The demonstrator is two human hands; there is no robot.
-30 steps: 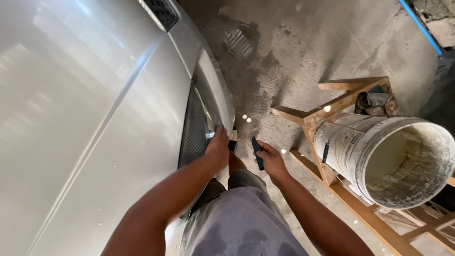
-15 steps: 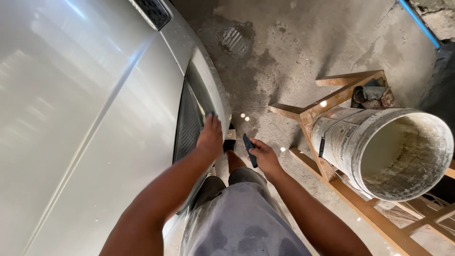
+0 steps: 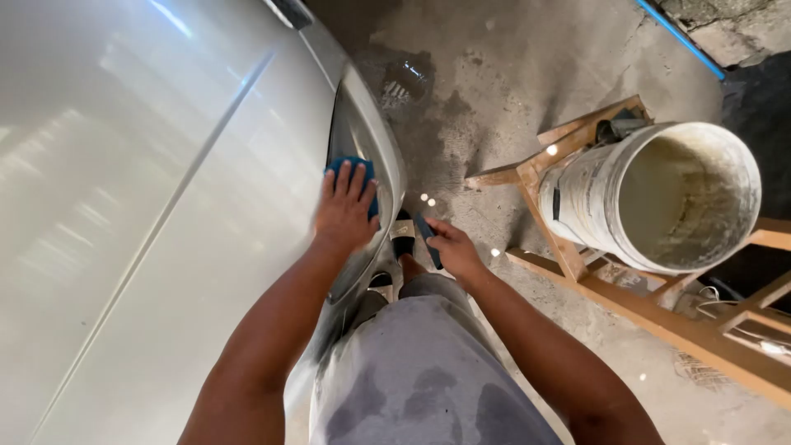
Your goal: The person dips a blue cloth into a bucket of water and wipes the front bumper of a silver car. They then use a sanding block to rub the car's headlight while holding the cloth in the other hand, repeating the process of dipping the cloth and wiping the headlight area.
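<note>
Left hand flat, fingers spread, pressing blue cloth onto silver car beside dark grille; open palm spreads pressure over cloth. Right hand at 4 o'clock from cloth, closed round dark tool, held off panel. Dirty bucket at 3 o'clock, propped tilted on wooden frame, mouth towards person

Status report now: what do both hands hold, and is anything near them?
Left hand flat on blue cloth, against silver car. Right hand grips dark tool. White bucket on wooden stand to the right.
</note>
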